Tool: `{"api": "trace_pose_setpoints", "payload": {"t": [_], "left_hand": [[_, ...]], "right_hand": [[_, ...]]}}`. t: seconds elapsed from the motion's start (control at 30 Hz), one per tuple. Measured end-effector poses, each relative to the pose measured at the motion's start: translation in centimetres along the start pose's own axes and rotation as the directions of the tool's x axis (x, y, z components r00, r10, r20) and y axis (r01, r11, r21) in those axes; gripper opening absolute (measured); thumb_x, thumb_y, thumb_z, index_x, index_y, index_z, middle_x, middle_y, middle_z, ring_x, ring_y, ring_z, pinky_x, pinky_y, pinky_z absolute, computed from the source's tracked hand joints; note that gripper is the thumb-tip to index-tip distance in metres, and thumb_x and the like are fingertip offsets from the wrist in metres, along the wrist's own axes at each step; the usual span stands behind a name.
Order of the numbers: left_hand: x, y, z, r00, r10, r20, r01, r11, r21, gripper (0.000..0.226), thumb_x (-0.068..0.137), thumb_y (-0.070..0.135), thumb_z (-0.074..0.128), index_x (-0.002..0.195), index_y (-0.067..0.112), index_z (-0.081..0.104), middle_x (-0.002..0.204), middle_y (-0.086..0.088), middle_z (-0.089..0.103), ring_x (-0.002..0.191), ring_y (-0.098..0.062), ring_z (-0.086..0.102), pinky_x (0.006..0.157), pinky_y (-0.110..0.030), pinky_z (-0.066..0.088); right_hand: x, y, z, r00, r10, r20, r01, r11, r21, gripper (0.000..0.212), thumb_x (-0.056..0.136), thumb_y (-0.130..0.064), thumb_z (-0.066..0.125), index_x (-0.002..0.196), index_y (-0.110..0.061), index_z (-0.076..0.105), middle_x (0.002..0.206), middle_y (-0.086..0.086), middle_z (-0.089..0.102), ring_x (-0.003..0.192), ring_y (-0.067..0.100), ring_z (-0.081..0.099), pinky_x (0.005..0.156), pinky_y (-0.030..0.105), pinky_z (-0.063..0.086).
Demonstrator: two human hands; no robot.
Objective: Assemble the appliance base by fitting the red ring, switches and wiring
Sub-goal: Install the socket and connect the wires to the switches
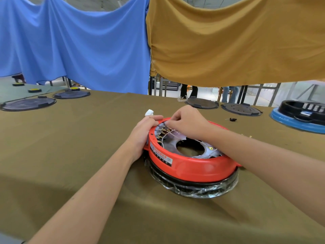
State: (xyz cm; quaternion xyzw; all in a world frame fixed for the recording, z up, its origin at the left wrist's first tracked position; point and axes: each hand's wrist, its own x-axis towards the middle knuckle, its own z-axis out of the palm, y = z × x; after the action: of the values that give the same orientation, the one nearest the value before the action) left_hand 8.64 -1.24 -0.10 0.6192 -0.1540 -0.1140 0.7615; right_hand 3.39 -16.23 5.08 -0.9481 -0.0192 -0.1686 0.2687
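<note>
Red ring (191, 166) sits on the black base (193, 184), which is still in plastic wrap, on the olive table cloth (70, 155). My left hand (144, 132) grips the ring's far-left rim, fingers curled over the edge. My right hand (186, 122) reaches inside, fingertips pinched at the top of the wires (167, 133) by the brass terminals (161, 132); looks like a wire end, too small to confirm.
</note>
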Motion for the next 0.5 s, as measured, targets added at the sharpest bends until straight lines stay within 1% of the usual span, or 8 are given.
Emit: {"api": "trace_pose_setpoints", "payload": {"t": [0.07, 0.13, 0.2, 0.23, 0.27, 0.37, 0.43, 0.5], "left_hand": [[0.0, 0.0, 0.0, 1.0, 0.001, -0.005, -0.001, 1.0, 0.007, 0.026, 0.095, 0.01, 0.047, 0.103, 0.02, 0.07, 0.098, -0.006, 0.071, 0.078, -0.016, 0.066, 0.068, -0.027, 0.054], [0.2, -0.1, 0.0, 1.0, 0.0, -0.006, 0.0, 1.0, 0.017, 0.026, 0.095, 0.011, 0.048, 0.104, 0.02, 0.07, 0.099, -0.006, 0.071, 0.08, -0.017, 0.066, 0.071, -0.029, 0.053], [0.2, -0.2, -0.1, 1.0, 0.001, -0.006, -0.001, 1.0, 0.029, 0.026, 0.095, 0.011, 0.048, 0.105, 0.02, 0.07, 0.102, -0.008, 0.071, 0.084, -0.02, 0.065, 0.077, -0.033, 0.052], [0.2, -0.2, -0.1, 1.0, 0.001, -0.006, -0.001, 1.0, 0.03, 0.026, 0.095, 0.011, 0.048, 0.105, 0.02, 0.071, 0.103, -0.009, 0.071, 0.086, -0.022, 0.064, 0.081, -0.035, 0.051], [0.3, -0.3, -0.1, 1.0, 0.0, -0.007, 0.0, 1.0, 0.029, 0.027, 0.095, 0.011, 0.048, 0.105, 0.02, 0.071, 0.104, -0.01, 0.071, 0.087, -0.023, 0.064, 0.084, -0.038, 0.05], [0.3, -0.3, -0.1, 1.0, 0.005, -0.002, -0.005, 1.0, 0.022, 0.027, 0.095, 0.01, 0.047, 0.106, 0.019, 0.07, 0.105, -0.011, 0.072, 0.088, -0.023, 0.065, 0.085, -0.038, 0.052], [0.3, -0.3, -0.1, 1.0, 0.007, 0.0, -0.007, 1.0, 0.024, 0.028, 0.095, 0.01, 0.047, 0.108, 0.018, 0.07, 0.105, -0.011, 0.072, 0.088, -0.024, 0.066, 0.085, -0.038, 0.053], [0.3, -0.3, -0.2, 1.0, 0.005, 0.0, -0.005, 0.999, 0.032, 0.028, 0.095, 0.011, 0.047, 0.11, 0.018, 0.07, 0.105, -0.011, 0.073, 0.088, -0.024, 0.066, 0.084, -0.038, 0.053]], "right_hand": [[0.2, 0.1, -1.1, 0.999, 0.032, -0.03, -0.031, 0.999, 0.045, 0.022, 0.089, -0.022, 0.065, 0.075, -0.011, 0.078, 0.069, 0.001, 0.072, 0.043, 0.001, 0.048, 0.044, 0.015, 0.038], [0.2, 0.4, -2.2, 0.999, 0.036, -0.009, -0.036, 0.998, 0.043, 0.017, 0.088, -0.023, 0.067, 0.08, -0.015, 0.08, 0.084, 0.002, 0.076, 0.064, 0.007, 0.061, 0.057, 0.02, 0.047], [-0.1, 0.7, -2.9, 0.998, 0.028, 0.055, -0.029, 0.999, 0.02, 0.013, 0.085, -0.026, 0.071, 0.081, -0.018, 0.081, 0.084, -0.001, 0.076, 0.077, 0.012, 0.067, 0.068, 0.028, 0.053], [-0.3, 0.8, -3.0, 0.995, 0.018, 0.094, -0.017, 1.0, -0.009, 0.012, 0.084, -0.027, 0.072, 0.079, -0.019, 0.08, 0.081, -0.002, 0.076, 0.075, 0.012, 0.067, 0.069, 0.029, 0.053], [-0.6, 0.9, -3.0, 0.992, 0.004, 0.129, 0.002, 0.999, -0.046, 0.011, 0.082, -0.029, 0.074, 0.078, -0.02, 0.08, 0.078, -0.002, 0.075, 0.068, 0.008, 0.065, 0.064, 0.025, 0.052], [-1.0, 0.7, -2.3, 0.983, -0.059, 0.177, 0.081, 0.989, -0.122, 0.01, 0.08, -0.029, 0.075, 0.076, -0.021, 0.077, 0.068, -0.006, 0.07, 0.05, -0.003, 0.052, 0.046, 0.01, 0.038], [-1.1, 0.3, -1.7, 0.977, -0.108, 0.185, 0.146, 0.968, -0.205, 0.011, 0.08, -0.03, 0.075, 0.076, -0.02, 0.076, 0.061, -0.011, 0.061, 0.051, -0.002, 0.052, 0.046, 0.01, 0.035], [-1.0, 0.0, -1.4, 0.969, -0.138, 0.205, 0.196, 0.934, -0.298, 0.01, 0.08, -0.027, 0.072, 0.076, -0.018, 0.075, 0.063, -0.014, 0.056, 0.057, 0.003, 0.052, 0.048, 0.014, 0.033]]}}
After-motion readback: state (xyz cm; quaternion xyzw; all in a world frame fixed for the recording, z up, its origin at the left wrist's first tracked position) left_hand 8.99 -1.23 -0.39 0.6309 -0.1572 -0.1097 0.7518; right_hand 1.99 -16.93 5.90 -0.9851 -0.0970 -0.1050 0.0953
